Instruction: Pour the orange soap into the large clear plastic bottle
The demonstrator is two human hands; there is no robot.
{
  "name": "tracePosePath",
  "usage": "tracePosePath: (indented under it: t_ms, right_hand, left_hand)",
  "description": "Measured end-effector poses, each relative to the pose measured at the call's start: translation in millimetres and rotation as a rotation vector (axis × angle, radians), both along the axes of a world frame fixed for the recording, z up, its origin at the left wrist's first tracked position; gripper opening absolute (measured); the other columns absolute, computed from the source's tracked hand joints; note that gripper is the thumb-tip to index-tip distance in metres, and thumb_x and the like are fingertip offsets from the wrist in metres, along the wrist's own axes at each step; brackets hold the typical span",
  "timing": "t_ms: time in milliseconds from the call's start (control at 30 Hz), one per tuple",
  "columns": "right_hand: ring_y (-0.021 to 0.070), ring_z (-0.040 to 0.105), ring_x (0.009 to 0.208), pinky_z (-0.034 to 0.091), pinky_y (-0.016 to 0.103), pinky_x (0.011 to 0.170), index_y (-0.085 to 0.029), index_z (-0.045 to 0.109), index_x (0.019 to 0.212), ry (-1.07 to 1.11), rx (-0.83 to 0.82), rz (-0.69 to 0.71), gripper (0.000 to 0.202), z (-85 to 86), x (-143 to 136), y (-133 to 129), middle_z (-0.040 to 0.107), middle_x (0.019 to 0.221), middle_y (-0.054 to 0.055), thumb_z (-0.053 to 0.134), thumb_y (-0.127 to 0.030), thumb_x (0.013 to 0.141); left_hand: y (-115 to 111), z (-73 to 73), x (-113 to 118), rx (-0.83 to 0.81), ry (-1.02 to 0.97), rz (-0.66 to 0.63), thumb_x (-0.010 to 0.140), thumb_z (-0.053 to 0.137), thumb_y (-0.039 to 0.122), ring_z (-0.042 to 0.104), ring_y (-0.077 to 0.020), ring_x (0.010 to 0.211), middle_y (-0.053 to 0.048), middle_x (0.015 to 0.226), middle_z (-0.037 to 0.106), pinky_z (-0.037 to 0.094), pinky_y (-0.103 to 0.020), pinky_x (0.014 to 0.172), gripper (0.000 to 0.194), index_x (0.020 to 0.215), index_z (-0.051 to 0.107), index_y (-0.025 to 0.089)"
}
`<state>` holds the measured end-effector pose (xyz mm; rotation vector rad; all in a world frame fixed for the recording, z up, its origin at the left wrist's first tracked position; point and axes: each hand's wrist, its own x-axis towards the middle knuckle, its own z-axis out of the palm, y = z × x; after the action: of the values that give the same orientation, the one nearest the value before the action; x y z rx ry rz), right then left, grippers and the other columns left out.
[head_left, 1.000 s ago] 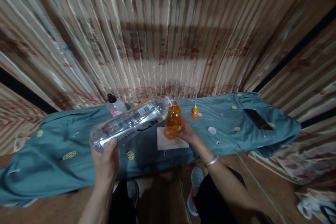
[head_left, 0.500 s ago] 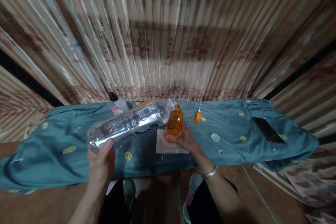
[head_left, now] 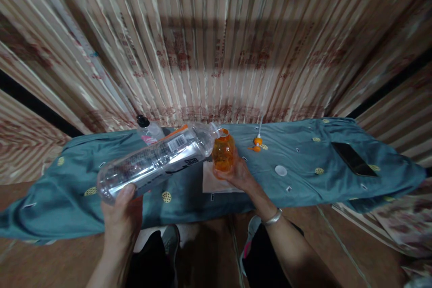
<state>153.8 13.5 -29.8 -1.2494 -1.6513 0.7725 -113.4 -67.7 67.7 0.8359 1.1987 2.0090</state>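
My left hand is closed around the lower end of a large clear plastic bottle with a silver label. That bottle is tilted, its neck pointing up and to the right, with its mouth at the rim of a small orange bottle. Fingers of my right hand wrap around the orange bottle, which stands nearly upright and uncapped above a pale folded cloth. An orange pump top with a clear tube lies on the blue cover to the right.
Behind the large bottle stands a clear bottle with a black top. On the blue patterned cover lie a white round cap and a dark phone. A striped curtain hangs along the back.
The large bottle and my left hand have shifted slightly left and down. Its mouth stays by the orange bottle's rim. The camera view has turned a little.
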Motion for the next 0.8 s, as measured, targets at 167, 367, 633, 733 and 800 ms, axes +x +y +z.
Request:
tracePosePath:
  t_ms: [167,367,633,733,800]
  right_hand:
    - [0.035,0.078,0.119,0.063,0.054,0.107,-0.026,0.05,0.146,-0.009,0.0,-0.008,0.084,2.8,-3,-1,0.077,0.133,0.01,0.087,-0.031,0.07]
    - [0.0348,0.077,0.12,0.062,0.054,0.109,-0.026,0.049,0.147,-0.007,0.011,-0.018,0.086,0.4,-3,0,0.076,0.135,0.011,0.087,-0.033,0.07]
    - [0.0358,0.077,0.124,0.062,0.054,0.111,-0.026,0.046,0.152,-0.01,-0.003,-0.045,0.094,-3.6,-3,0,0.075,0.139,0.012,0.09,-0.036,0.07]
    - [0.035,0.076,0.125,0.06,0.055,0.114,-0.026,0.047,0.151,0.0,-0.025,-0.028,0.091,-3.0,-1,-1,0.077,0.135,0.011,0.09,-0.037,0.071]
    - [0.0348,0.076,0.127,0.058,0.055,0.116,-0.025,0.047,0.15,-0.002,-0.024,-0.026,0.091,-3.4,0,-1,0.078,0.134,0.011,0.09,-0.037,0.072]
  left_hand:
    - [-3,-3.0,-3,0.01,0.025,0.003,0.054,0.102,0.049,0.064,-0.0179,0.083,0.001,0.091,0.077,0.059,-0.027,0.08,0.05,0.093,0.078,0.029]
    - [-5,-4.4,-7,-0.004,0.025,0.022,0.051,0.102,0.051,0.066,-0.0206,0.084,0.002,0.085,0.075,0.059,-0.032,0.085,0.052,0.09,0.078,0.028]
    - [-5,-8.1,-10,-0.014,0.024,0.027,0.048,0.103,0.051,0.07,-0.0216,0.091,0.002,0.084,0.075,0.058,-0.031,0.092,0.053,0.089,0.078,0.029]
    - [-5,-3.3,-4,-0.018,0.037,0.023,0.05,0.102,0.053,0.071,-0.0249,0.096,0.0,0.085,0.076,0.06,-0.036,0.094,0.05,0.088,0.079,0.029]
    - [-5,0.2,1,-0.018,0.04,0.02,0.051,0.102,0.053,0.072,-0.0261,0.096,-0.001,0.088,0.077,0.063,-0.037,0.091,0.051,0.09,0.08,0.029]
